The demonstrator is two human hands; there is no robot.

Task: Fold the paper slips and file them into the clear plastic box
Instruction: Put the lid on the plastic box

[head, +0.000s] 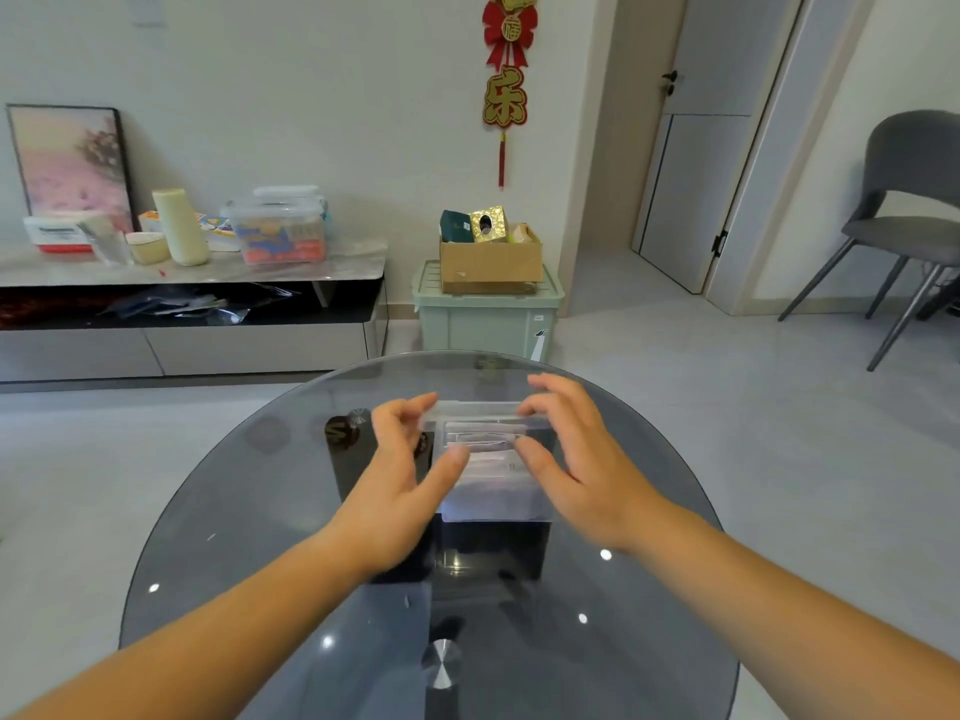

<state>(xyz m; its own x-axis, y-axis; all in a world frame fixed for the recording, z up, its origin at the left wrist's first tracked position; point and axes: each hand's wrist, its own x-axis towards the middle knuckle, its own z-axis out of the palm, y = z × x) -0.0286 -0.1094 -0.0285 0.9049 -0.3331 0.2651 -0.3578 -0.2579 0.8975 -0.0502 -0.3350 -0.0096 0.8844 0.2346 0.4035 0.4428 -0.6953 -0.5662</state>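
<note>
A clear plastic box (pixel 497 498) stands near the middle of the round smoked-glass table (pixel 249 543). Several folded white paper slips (pixel 485 442) stand upright inside it. Its clear lid (pixel 480 411) is raised over the far side of the box. My left hand (pixel 400 475) curls its fingers round the lid's left end, with the thumb reaching onto the box's near left edge. My right hand (pixel 582 459) mirrors it at the lid's right end, thumb against the slips' right side. Both hands are a little blurred.
Behind the table a green storage bin (pixel 485 319) carries a cardboard box (pixel 491 265). A low cabinet (pixel 187 304) with jars and containers runs along the left wall. A grey chair (pixel 909 200) stands at the right by a door.
</note>
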